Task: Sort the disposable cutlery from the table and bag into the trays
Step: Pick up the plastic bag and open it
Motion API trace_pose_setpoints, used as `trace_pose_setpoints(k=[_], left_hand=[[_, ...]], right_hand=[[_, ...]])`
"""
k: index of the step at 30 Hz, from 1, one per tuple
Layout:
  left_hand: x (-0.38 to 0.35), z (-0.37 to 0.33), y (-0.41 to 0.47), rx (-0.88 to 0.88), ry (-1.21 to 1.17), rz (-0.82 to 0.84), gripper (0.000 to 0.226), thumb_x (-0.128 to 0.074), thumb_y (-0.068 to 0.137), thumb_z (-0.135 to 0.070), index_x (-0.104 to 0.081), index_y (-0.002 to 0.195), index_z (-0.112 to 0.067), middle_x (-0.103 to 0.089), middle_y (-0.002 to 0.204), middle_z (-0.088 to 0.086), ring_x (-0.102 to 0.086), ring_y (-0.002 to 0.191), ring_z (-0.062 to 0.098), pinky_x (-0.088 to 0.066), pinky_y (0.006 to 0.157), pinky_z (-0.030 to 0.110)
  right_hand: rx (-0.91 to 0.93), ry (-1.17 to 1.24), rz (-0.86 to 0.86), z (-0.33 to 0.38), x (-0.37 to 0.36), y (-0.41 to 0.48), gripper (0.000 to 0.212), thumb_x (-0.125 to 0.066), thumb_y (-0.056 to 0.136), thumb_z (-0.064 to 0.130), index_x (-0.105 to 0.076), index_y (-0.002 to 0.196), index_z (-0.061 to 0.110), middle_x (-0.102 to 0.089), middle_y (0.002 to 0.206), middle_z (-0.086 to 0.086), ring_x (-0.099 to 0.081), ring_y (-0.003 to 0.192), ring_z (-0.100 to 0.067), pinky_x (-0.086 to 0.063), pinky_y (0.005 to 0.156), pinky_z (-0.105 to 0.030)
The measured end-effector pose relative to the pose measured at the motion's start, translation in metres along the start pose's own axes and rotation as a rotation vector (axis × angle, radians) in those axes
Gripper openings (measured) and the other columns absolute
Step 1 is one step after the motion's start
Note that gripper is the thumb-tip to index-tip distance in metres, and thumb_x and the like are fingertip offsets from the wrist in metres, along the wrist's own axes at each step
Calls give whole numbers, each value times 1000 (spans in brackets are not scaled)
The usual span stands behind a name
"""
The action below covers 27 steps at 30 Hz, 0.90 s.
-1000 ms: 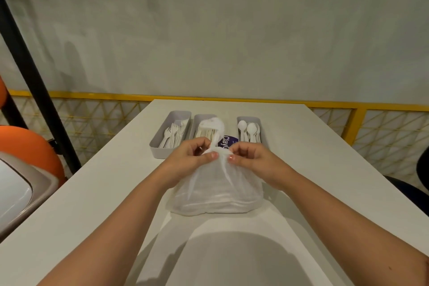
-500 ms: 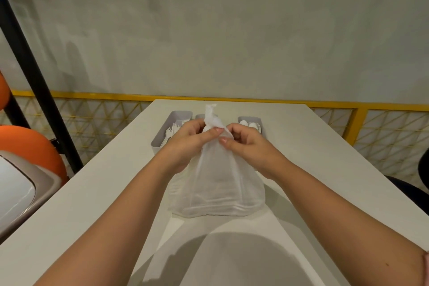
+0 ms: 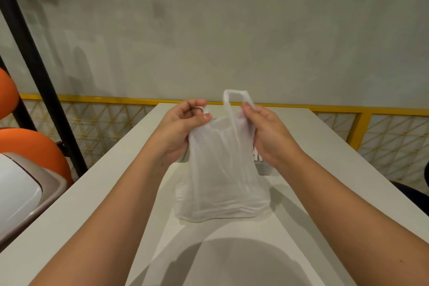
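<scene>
Both hands hold the bag (image 3: 222, 169) by its top edge: the left hand (image 3: 183, 127) pinches one side of the mouth, the right hand (image 3: 267, 132) the other, likely to spread it open and reach the cutlery inside. The bag's bottom rests on the counter (image 3: 92, 193), so the hands only steady it and carry no weight. It hides the trays behind it; only a corner of one tray (image 3: 263, 168) shows below the right hand.
</scene>
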State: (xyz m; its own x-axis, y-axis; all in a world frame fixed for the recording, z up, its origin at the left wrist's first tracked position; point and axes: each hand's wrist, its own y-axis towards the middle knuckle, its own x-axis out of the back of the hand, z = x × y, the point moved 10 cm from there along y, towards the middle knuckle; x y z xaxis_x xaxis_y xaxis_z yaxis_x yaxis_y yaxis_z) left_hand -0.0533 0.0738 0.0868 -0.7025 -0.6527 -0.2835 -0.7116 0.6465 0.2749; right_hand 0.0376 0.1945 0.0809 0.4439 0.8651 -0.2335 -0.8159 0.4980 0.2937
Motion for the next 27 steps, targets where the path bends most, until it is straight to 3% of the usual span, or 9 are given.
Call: trace_pose_setpoints(k=[3,5,10,14,16,19,21,24,27], left_hand=[[11,-11,-2,-32,40,26,29,-58,83,9,-61,84,-20,-48,64,-9,-47,47,2,-40,49,13],[1,-19,-9,-48,275,144,27,-67,77,0,-66,72,-26,-51,69,-11,-47,50,3,-39,50,13],[-15,-15,-15,-62,1066,253,9,-72,80,-23,-74,82,-32,-59,96,-1,-55,94,12,-40,83,23],[4,-23,-8,-118,1527,-63,29,-59,89,-20,-67,115,-28,-61,109,-3,-54,111,20,-39,83,24],[8,-17,-7,-91,1623,-75,46,-64,84,-20,-56,128,-29,-61,113,-2,-53,110,22,-42,84,28],[-5,11,-12,-20,1475,116,81,-74,74,-19,-33,142,-30,-53,100,-3,-49,93,17,-44,78,28],[-17,27,-17,12,1364,204,83,-73,74,-15,-28,143,-26,-49,94,-5,-48,93,19,-45,79,27],[-20,30,-21,36,1094,173,55,-62,79,-3,-44,129,-17,-58,95,1,-55,94,25,-46,79,26],[8,31,-26,188,557,-33,51,-61,85,-4,-49,133,-15,-59,117,6,-58,103,20,-49,83,29]], right_hand=[[-11,208,-22,9,12,5,29,-44,98,16,-57,73,14,-59,61,5,-58,61,-7,-47,69,-22],[0,299,-3,15,12,7,29,-40,99,14,-55,74,13,-59,63,3,-59,64,-9,-49,70,-24],[6,385,131,33,0,6,38,-33,97,15,-52,65,12,-52,56,-2,-53,54,-15,-45,61,-26],[48,-3,215,37,-5,0,35,-26,91,12,-52,69,7,-33,43,6,-28,42,-10,-21,45,-25],[71,-475,201,34,-7,-1,40,-31,95,19,-59,68,7,-33,46,9,-28,45,-10,-20,48,-25],[540,-1458,158,38,-33,-13,29,-49,87,33,-68,77,13,-49,70,3,-49,74,-18,-30,69,-26],[755,-1463,270,28,-64,-32,21,-49,81,20,-67,84,10,-56,85,-7,-48,86,-20,-28,74,-27],[514,-1353,372,5,-72,-31,25,-38,91,7,-61,100,8,-62,99,-11,-52,89,-25,-26,69,-24],[97,-1623,389,-29,-40,-24,35,-25,102,26,-55,112,11,-62,108,-14,-47,93,-28,-27,80,-31]])
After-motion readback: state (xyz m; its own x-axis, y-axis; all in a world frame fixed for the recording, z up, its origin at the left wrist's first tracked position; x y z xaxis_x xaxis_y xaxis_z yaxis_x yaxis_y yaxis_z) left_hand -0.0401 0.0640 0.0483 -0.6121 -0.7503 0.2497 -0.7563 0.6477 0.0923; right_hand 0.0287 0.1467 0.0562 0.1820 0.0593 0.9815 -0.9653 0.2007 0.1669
